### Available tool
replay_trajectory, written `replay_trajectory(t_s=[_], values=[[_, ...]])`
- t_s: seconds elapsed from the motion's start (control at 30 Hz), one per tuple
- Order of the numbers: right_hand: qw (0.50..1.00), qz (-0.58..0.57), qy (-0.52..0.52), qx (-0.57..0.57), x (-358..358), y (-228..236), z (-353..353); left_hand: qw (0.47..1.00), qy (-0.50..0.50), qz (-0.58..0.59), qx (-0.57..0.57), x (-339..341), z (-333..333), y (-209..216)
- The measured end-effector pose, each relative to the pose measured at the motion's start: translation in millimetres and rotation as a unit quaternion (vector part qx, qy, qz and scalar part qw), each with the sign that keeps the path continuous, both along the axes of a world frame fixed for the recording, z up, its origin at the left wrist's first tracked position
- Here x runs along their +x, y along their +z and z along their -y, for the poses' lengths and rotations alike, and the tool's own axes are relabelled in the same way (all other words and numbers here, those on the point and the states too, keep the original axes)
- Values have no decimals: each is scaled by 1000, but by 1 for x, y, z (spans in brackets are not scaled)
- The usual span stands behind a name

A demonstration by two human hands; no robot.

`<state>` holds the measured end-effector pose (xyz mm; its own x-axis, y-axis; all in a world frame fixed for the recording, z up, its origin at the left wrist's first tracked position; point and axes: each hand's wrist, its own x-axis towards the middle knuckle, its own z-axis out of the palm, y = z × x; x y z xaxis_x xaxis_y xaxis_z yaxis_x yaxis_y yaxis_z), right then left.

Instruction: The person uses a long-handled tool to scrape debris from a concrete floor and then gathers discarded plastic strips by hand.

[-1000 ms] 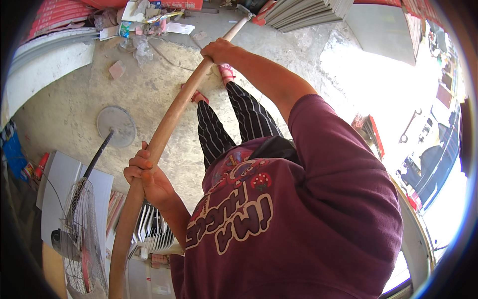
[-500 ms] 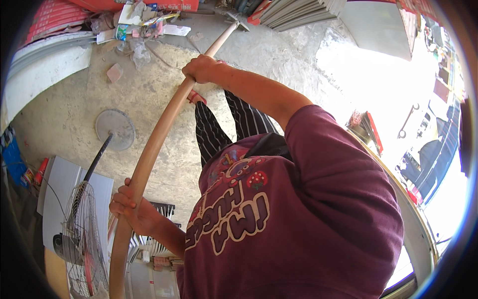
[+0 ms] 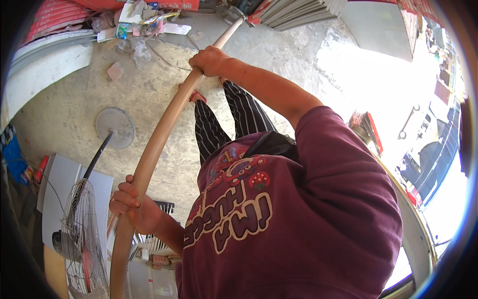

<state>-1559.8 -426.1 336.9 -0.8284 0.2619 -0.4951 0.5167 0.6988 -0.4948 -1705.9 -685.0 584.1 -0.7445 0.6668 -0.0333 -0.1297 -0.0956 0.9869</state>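
Your right hand (image 3: 210, 61) is wrapped tight around the upper stretch of a long tan wooden handle (image 3: 155, 149), fingers curled over it, with the arm reaching out from the maroon printed shirt (image 3: 298, 219). Your left hand (image 3: 130, 207) grips the same handle much lower down, fingers closed round it from the left side, so the two hands sit well apart along the shaft. The handle looks bowed by the lens and runs from the bottom edge of the view up to the top, where its far end meets a small metal head (image 3: 235, 14) on the concrete floor (image 3: 74, 99) beside a stack of grey corrugated sheets (image 3: 298, 11); what kind of head it is you cannot tell. Your striped trouser legs (image 3: 226, 122) stand just right of the handle, a red sandal (image 3: 196, 95) showing next to it. To the left, a pedestal fan (image 3: 82, 234) leans with its round base (image 3: 115, 127) on the floor, and scraps of litter (image 3: 142, 22) lie near the red wall at the top.
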Motion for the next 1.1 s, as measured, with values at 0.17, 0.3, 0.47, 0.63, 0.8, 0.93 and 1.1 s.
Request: replay_trajectory(t_s=[0.17, 0.3, 0.47, 0.63, 0.8, 0.93, 1.1], values=[[999, 36, -7, 24, 11, -31, -19, 1000, 11, -7, -22, 28, -20, -27], [1000, 22, 11, 6, 16, -48, -28, 999, 11, -5, -52, 44, -24, -39], [999, 31, 23, -12, 7, -48, -21, 997, 39, -2, -69, 45, -19, -33], [998, 46, 42, -33, -4, -32, -10, 998, 26, 1, -61, 27, -6, -17], [997, 31, 47, -57, -14, -19, 8, 998, 28, -15, -57, 15, 1, 9], [997, 10, 47, -67, -23, -8, 22, 998, 25, -29, -52, 6, 12, 27], [994, 0, 65, -84, -36, 20, 34, 998, 20, -39, -34, -9, 28, 49]])
